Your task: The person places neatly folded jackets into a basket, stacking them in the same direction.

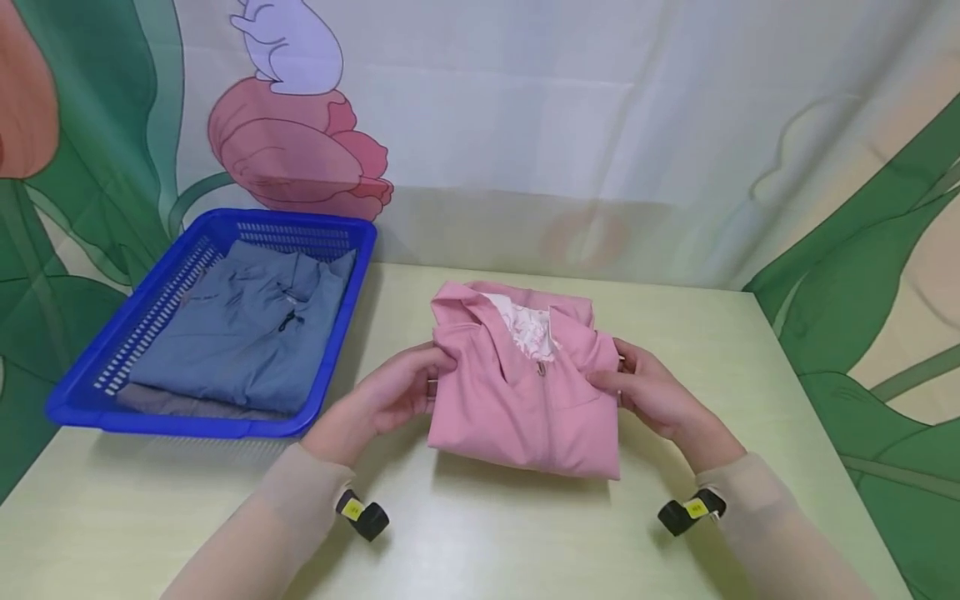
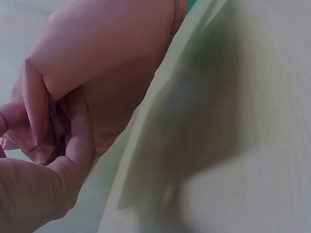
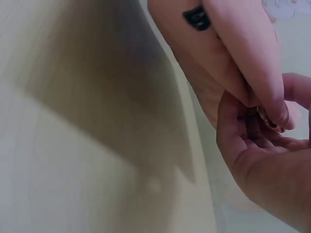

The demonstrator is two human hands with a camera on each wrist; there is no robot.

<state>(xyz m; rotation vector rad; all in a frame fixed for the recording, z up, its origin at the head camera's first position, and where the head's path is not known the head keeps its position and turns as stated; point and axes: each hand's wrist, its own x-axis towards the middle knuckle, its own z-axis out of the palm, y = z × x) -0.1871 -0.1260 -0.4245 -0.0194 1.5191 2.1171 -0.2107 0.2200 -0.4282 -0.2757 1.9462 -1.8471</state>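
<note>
A folded pink hooded jacket (image 1: 495, 417) with a front zipper and a white patterned lining is held up between both hands, its shadow falling on the table (image 1: 480, 542). My left hand (image 1: 397, 387) grips its left side, thumb on top and fingers beneath. On the opposite side my right hand (image 1: 656, 392) pinches the edge in the same way. The left wrist view shows the fingers curled around the pink cloth (image 2: 107, 53). In the right wrist view a small black mark shows on the underside of the jacket (image 3: 233, 53), above the gripping fingers.
At the left of the table stands a blue plastic basket (image 1: 337, 333) with perforated sides. Inside lies a folded grey-blue garment (image 1: 225, 333) on top of a greyish one (image 1: 187, 402). Behind the table hangs a printed curtain (image 1: 525, 125) with flowers and leaves.
</note>
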